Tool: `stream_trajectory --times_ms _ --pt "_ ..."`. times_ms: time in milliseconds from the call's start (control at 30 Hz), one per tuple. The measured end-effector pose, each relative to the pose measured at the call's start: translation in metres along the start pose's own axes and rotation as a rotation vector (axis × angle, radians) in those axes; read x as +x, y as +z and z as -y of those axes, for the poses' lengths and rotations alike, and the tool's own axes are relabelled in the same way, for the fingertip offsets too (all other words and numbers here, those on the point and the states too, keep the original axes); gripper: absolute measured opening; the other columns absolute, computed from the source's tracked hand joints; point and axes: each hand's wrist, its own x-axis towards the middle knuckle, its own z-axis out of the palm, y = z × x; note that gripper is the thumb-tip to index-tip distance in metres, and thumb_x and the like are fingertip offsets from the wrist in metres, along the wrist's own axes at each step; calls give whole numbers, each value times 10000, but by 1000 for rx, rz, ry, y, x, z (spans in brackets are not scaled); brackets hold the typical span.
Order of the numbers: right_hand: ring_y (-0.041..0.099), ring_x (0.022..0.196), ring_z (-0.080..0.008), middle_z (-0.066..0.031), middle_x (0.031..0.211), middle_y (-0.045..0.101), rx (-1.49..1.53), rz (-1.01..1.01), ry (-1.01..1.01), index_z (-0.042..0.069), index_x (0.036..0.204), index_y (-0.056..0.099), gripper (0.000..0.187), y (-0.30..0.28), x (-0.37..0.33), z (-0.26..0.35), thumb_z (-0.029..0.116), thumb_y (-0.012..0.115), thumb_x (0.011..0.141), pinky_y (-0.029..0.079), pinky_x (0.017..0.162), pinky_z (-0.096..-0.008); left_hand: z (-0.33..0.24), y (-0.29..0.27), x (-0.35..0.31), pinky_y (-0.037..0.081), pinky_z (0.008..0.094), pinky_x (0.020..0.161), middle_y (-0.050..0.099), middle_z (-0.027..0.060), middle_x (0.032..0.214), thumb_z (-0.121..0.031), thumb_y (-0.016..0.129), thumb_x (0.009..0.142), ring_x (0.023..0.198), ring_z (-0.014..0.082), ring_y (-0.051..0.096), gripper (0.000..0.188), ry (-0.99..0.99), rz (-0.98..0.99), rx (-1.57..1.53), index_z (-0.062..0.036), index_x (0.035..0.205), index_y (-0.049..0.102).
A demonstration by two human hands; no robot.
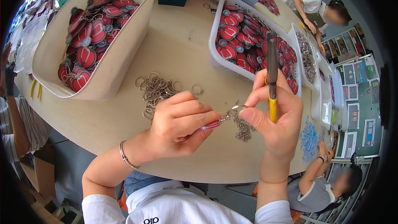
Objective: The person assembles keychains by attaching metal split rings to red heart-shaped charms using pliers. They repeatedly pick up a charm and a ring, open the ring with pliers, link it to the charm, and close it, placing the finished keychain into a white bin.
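Note:
My left hand (180, 122) pinches a flat red keychain charm (211, 125) whose edge shows past the fingertips. A short silver chain (226, 117) runs from the charm to a metal split ring (238, 108). The thumb and index finger of my right hand (277, 118) grip that ring. Tucked in the same hand is a pair of pliers (272, 64), dark jaws pointing up, yellow handle against the palm. Beneath my hands lies a small heap of tiny metal links (244, 130). Beyond my left hand is a pile of split rings (155, 90), with a single loose ring (197, 89) beside it.
A tall cream bin (128, 54) full of red charms stands at the left. A white basket (213, 54) of similar charms is at the right, beside a tray of metal parts (306, 56). Blue strips (309, 141) lie at the right edge. Other people work around the table (178, 29).

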Motion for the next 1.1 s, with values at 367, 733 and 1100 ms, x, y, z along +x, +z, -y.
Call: stream_trajectory --times_ms 367,733,1100 --pt "497 770 -138 -62 902 519 18 -12 -29 8 762 648 179 3 2 1 101 796 723 404 693 -241 1 1 0 373 276 466 655 81 738 -5 758 625 539 176 475 217 75 -22 -48 -21 837 714" --pt "495 780 -136 -62 908 509 68 -47 -11 -7 751 639 189 6 -1 6 88 798 713 407 700 -247 0 -2 1 378 275 473 673 98 767 -11 756 639 556 178 502 212 63 -27 -37 -7 848 716" --pt "506 782 -169 -77 945 497 16 -78 60 -29 779 674 315 -9 -29 7 212 841 665 426 696 -282 0 -6 3 400 278 505 676 87 780 2 732 642 582 176 528 246 55 -42 15 -5 888 726"
